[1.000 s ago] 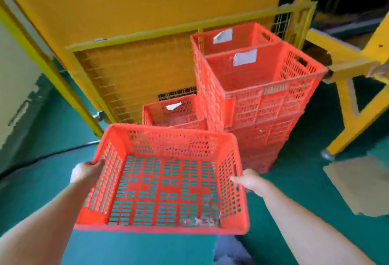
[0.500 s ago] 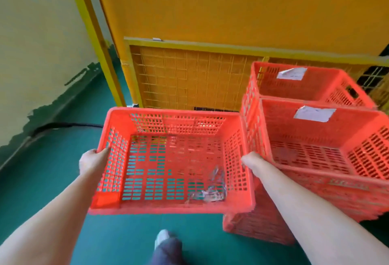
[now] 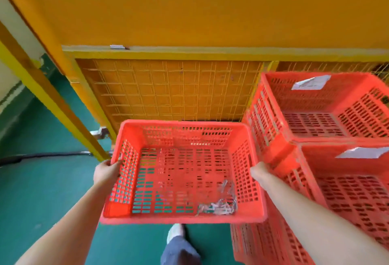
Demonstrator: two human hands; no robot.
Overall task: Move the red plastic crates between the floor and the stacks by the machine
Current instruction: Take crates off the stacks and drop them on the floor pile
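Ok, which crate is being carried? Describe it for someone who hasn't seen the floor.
Find the machine's yellow mesh guard; in front of it, left of the stacked crates, one red crate is gripped by the left hand and right hand. Unlike those, which carry white labels, it shows none and holds crumpled scraps.

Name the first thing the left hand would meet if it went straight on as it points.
The left hand grips the left wall of the red crate, so that comes first; beyond, probably the yellow mesh guard.
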